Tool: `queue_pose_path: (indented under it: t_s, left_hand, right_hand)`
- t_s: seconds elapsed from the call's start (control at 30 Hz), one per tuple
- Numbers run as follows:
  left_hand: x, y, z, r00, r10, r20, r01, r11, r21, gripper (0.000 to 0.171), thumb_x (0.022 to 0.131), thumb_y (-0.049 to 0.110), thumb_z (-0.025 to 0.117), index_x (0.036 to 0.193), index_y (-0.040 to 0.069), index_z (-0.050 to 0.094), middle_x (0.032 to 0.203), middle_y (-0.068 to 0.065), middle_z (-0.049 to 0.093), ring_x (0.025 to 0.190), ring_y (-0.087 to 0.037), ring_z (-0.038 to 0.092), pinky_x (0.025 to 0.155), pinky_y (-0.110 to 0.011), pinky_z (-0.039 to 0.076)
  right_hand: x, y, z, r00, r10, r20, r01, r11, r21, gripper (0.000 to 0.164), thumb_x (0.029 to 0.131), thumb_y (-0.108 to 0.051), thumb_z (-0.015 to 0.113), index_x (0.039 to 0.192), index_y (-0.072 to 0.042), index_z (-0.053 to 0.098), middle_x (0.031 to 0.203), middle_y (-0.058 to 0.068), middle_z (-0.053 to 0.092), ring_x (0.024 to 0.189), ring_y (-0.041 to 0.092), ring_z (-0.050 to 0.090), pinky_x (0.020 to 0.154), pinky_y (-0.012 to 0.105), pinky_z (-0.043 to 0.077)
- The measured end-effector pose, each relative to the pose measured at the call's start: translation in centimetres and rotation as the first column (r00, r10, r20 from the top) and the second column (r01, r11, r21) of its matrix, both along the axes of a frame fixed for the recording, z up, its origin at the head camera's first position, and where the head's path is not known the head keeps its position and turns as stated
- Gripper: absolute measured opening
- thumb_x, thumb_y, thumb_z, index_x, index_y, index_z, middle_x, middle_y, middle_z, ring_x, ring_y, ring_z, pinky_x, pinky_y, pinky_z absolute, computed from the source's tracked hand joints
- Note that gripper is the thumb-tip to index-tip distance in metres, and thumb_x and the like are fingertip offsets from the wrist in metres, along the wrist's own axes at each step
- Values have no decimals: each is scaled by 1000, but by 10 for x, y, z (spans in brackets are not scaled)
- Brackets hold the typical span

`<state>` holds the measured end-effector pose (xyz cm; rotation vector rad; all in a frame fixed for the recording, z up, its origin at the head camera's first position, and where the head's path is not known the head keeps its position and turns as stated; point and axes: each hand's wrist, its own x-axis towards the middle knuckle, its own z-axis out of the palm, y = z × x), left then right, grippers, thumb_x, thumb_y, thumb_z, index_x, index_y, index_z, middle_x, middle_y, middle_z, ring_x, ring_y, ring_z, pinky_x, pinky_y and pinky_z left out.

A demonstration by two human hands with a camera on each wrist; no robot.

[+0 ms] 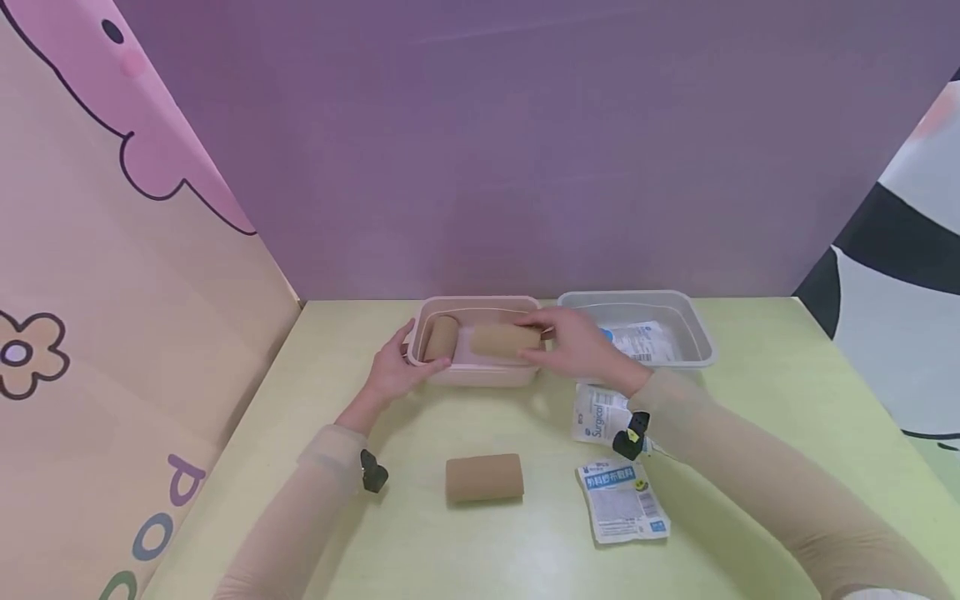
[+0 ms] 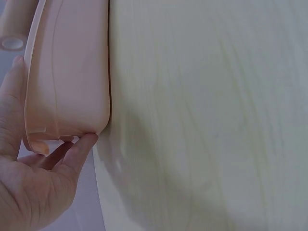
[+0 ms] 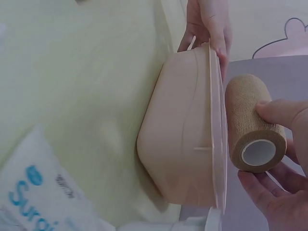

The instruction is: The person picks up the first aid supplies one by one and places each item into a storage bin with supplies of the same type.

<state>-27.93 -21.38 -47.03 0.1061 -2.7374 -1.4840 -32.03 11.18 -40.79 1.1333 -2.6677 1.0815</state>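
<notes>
My right hand [image 1: 573, 340] pinches a tan bandage roll [image 3: 251, 115] between thumb and fingers, over the opening of the pink plastic tray [image 1: 487, 377]. In the right wrist view the roll's white core faces the camera, level with the tray's rim. My left hand [image 1: 396, 367] grips the tray's left end, thumb along the rim and fingers beneath the end lip, as the left wrist view shows. A second bandage roll [image 1: 442, 337] lies inside the tray at its left side. Another, browner roll [image 1: 484, 478] lies on the table in front of the tray.
A grey-white tray [image 1: 701, 346] stands to the right, holding a printed packet [image 1: 647, 340]. Two more gauze packets lie on the table before it, one marked Surgicol [image 1: 597, 414], the other with a blue label [image 1: 624, 502]. A purple panel [image 1: 495, 167] rises behind the table.
</notes>
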Motion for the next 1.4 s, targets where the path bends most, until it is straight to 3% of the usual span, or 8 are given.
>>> queue_pose_path:
  t_s: [0.17,0.37,0.63,0.87,1.2,1.3,1.4]
  left_hand:
    - [-2,0,1,1000,1,-9,-1,1000,2,112,84,44,90,170,16,25,146,-25,64,119,-33,73,82,-30,60]
    - [-3,2,1,1000,7,-16,-7,1000,0,111,84,43,91,170,15,25,142,-24,68,118,-32,73,80,-28,59]
    - [-3,5,4,1000,19,-22,-19,1000,-10,111,84,43,91,170,15,27,140,-23,69,122,-32,71,86,-34,60]
    - [-4,6,4,1000,13,-26,-14,1000,-18,111,84,43,91,169,13,27,139,-24,69,120,-32,72,86,-34,61]
    - [-7,7,1,1000,-2,-20,2,1000,-8,112,83,43,91,170,14,26,141,-24,68,121,-32,72,86,-34,62]
    - [-6,7,1,1000,-2,-19,2,1000,-10,111,84,43,91,170,14,27,140,-24,68,120,-32,73,84,-32,61]
    - [-6,7,2,1000,1,-24,-1,1000,-15,110,84,43,90,169,14,27,138,-23,70,118,-32,73,84,-33,61]
  right_hand:
    - [-10,-15,4,1000,1,-22,1,998,68,51,89,-21,86,135,-5,72,128,15,75,101,26,76,90,42,65]
    - [-21,-27,-2,999,14,-45,-7,990,141,48,89,-23,84,133,-6,73,128,15,74,100,22,71,89,39,63]
    - [-25,-36,-8,996,59,-72,-46,985,166,44,91,-21,83,130,-2,74,112,11,78,83,18,62,74,28,50]
    - [-29,-44,-16,990,103,-98,-81,975,208,43,91,-17,82,128,5,73,111,14,79,77,15,61,72,27,50]
    - [-33,-47,-21,991,114,-73,-93,965,247,45,94,-21,79,129,7,72,105,14,79,82,18,67,81,34,57]
    - [-31,-46,-20,989,127,-71,-106,964,244,44,97,-21,75,131,7,70,117,18,79,94,28,75,90,41,61]
    - [-29,-45,-16,990,112,-87,-91,971,221,43,99,-22,72,133,5,69,130,19,75,113,36,74,101,48,60]
